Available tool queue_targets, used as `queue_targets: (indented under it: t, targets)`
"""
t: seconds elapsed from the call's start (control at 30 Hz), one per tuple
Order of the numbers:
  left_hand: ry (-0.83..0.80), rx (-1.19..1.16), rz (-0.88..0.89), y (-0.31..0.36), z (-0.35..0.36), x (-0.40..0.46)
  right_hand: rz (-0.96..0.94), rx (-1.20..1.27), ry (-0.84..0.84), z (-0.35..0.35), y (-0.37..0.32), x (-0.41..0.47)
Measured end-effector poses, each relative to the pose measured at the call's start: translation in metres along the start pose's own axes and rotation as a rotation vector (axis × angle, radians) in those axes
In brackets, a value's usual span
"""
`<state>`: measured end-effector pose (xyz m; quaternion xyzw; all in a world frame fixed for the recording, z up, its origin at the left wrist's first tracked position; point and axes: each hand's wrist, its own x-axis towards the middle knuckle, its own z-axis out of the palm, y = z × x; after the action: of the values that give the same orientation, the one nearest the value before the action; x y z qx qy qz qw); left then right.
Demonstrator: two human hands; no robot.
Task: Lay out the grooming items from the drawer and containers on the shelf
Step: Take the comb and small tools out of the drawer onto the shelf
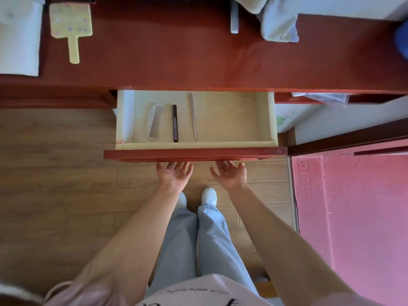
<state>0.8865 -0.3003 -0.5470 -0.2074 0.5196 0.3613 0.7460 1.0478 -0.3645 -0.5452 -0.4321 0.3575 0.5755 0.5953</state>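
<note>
The drawer (262, 120) is pulled out from under the red-brown shelf (167, 51). On its pale bottom lie a white comb (154, 122), a dark slim stick (174, 123) and a thin silver nail file (193, 115), side by side at the left. My left hand (173, 174) and my right hand (229, 174) are palm up just below the drawer's red front panel (132, 155). Their fingertips reach under its lower edge. Neither hand holds an item.
On the shelf lie a yellow hand mirror (70, 23) at the left, folded white towels (18, 36) at the far left and a light blue cloth (279, 25) at the right. A pink mat (353, 217) covers the floor on the right.
</note>
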Motion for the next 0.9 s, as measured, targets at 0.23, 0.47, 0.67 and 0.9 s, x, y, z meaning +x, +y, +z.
queue_targets:
  t: [0.23,0.47,0.67,0.9]
  targets:
    - [0.013,0.133,-0.007,-0.005,-0.019,-0.025,0.004,-0.093,0.040,-0.017,0.009,-0.021]
    - [-0.064,1.322,0.064,0.001,-0.016,-0.087,0.076,-0.567,-0.072,-0.009,0.018,-0.075]
    - [-0.260,2.045,0.621,0.034,-0.008,-0.152,-0.393,-1.251,-0.161,0.018,0.024,-0.126]
    - [-0.152,2.150,1.399,0.075,0.040,-0.168,-1.025,-1.820,-0.167,0.079,0.022,-0.154]
